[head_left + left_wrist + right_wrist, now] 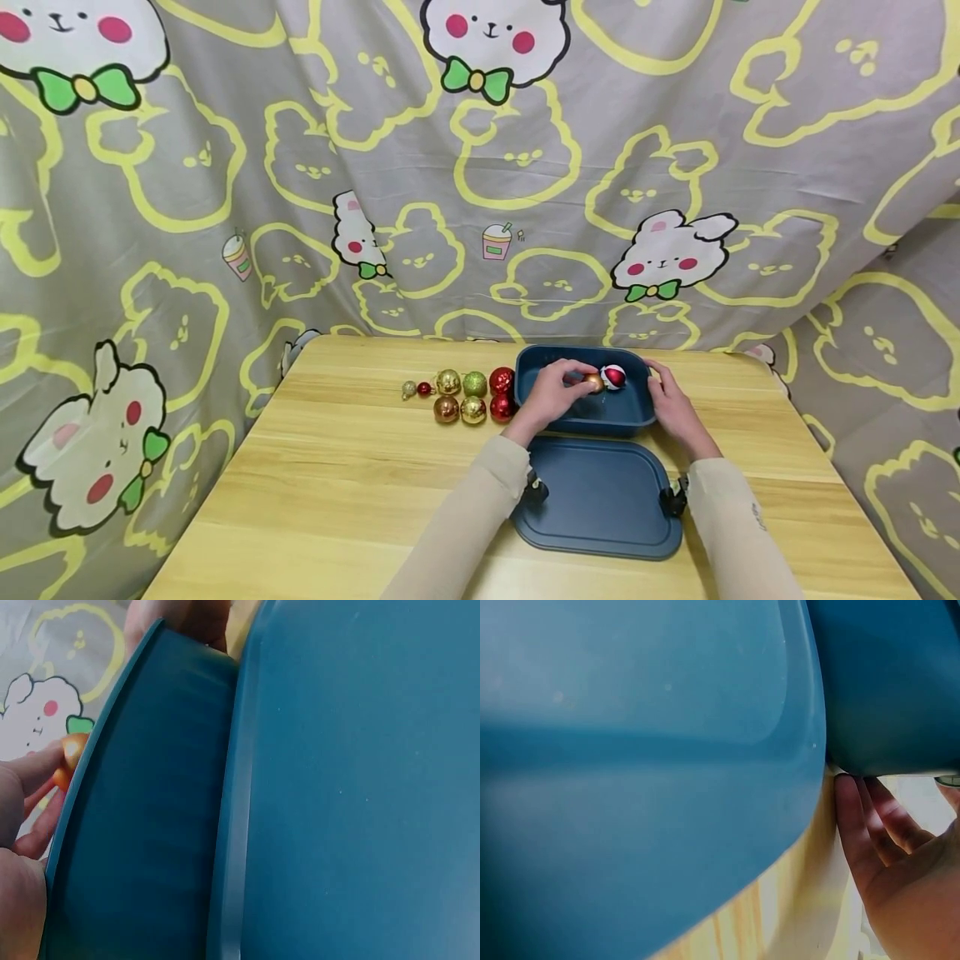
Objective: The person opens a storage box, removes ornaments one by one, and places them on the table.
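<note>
My left hand [553, 393] pinches an orange-gold bauble [594, 382] between thumb and fingers, inside the dark blue box [618, 408]. Right beside it in the box is a red-and-white bauble [613, 377]. In the left wrist view, the gold bauble [73, 754] shows just past the box's rim, partly covered by fingers. My right hand [672, 406] holds the box's right side; its fingers [851, 814] lie against the outer wall in the right wrist view. The matching blue lid [596, 500] lies flat in front of the box, under my wrists.
Left of the box stand two rows of baubles: red glitter [502, 381], red [502, 408], green [475, 384], gold [473, 410], brown [446, 409] and another gold [447, 382]. Farther left are a tiny red bauble [423, 388] and a tiny silvery one [408, 388]. A patterned curtain [420, 250] hangs behind the wooden table [337, 500].
</note>
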`<state>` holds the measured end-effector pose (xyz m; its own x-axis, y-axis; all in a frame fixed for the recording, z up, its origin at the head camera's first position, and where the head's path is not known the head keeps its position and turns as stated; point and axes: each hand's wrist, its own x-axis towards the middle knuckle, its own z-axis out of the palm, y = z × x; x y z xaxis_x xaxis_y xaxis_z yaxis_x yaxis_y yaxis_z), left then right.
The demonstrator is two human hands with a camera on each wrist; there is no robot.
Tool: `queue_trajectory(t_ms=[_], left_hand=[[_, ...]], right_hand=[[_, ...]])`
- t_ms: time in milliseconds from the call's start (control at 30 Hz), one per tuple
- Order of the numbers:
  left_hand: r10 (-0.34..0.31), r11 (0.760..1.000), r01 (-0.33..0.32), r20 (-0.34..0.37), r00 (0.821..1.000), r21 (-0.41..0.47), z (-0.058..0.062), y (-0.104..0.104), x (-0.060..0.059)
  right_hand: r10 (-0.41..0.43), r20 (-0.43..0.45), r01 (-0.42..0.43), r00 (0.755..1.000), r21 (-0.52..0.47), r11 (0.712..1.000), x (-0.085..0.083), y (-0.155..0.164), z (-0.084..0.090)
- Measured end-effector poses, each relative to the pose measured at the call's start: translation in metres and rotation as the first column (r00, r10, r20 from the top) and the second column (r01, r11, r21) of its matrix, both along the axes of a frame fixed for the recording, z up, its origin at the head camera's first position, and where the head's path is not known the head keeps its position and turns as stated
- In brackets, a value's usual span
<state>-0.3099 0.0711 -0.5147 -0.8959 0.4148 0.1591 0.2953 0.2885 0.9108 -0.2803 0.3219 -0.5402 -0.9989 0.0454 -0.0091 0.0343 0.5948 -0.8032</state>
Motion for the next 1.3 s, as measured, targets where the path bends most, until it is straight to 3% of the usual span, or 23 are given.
queue_trajectory(t_ms=[167, 767, 1300], left_hand=[[-0.008, 0.998, 0.008, 0.001, 1.000, 0.058, 0.000, -0.002, -0.001], [-0.030, 0.990, 0.034, -0.035, 0.999, 0.134, 0.006, -0.010, 0.004], [-0.020, 0.994, 0.027, -0.064, 0.998, 0.102, 0.012, -0.029, 0.005]], right_hand=[[0.003, 0.001, -0.003, 1.000, -0.007, 1.000, 0.000, -0.001, 0.000], [0.000, -0.002, 0.000, 1.000, -0.001, 1.000, 0.000, -0.001, 0.000], [0.006, 0.010, -0.006, 1.000, -0.004, 1.000, 0.000, -0.002, 0.000]])
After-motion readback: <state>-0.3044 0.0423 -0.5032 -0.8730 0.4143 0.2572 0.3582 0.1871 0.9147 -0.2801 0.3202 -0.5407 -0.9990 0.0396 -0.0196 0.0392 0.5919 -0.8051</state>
